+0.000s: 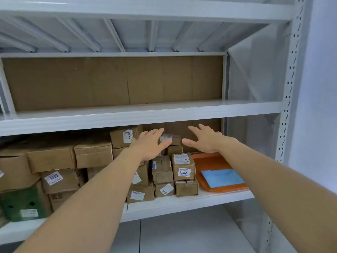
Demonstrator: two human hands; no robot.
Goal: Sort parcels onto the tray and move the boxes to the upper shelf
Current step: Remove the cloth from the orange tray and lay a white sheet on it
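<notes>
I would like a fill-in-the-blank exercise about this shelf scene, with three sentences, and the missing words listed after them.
1. The flat blue parcel lies on the ____ plastic tray.
2. The brown cardboard box with the "2002" label stands directly to the ____ of that tray.
3. The left hand and right hand reach with fingers spread toward the small brown box between them, and hold ____.

Missing words: orange; left; nothing

White metal shelving rack [289, 99], pale wall [321, 88], grey floor [182, 234]
</notes>
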